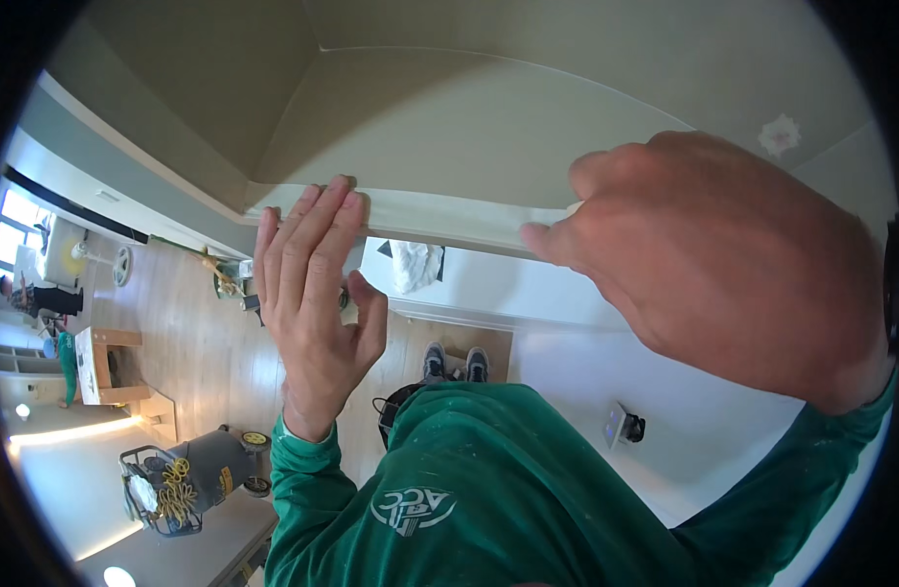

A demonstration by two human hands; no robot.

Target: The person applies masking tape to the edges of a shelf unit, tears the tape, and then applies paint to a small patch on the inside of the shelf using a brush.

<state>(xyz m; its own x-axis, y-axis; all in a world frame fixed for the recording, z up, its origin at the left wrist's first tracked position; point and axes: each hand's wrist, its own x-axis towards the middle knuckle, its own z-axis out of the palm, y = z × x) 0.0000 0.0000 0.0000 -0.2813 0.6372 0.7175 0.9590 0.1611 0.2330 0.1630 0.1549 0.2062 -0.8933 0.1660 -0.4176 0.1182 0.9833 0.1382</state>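
Item: white trim strip [439,210], running along the joint where wall meets ceiling, high above the floor.

Left hand [312,293]: grip apart, fingers flat and extended, fingertips pressed against the strip's face, seemingly to keep it seated against the wall.

Right hand [723,254]: further along the strip, fingers curled onto its edge; whether they clamp it cannot be told.

Far below the strip: wooden floor [205,342], the person's shoes [456,362], an air compressor [190,474] with a yellow coiled hose.

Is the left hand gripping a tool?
No, the left hand lies open, fingers flat against the white trim strip, holding nothing.
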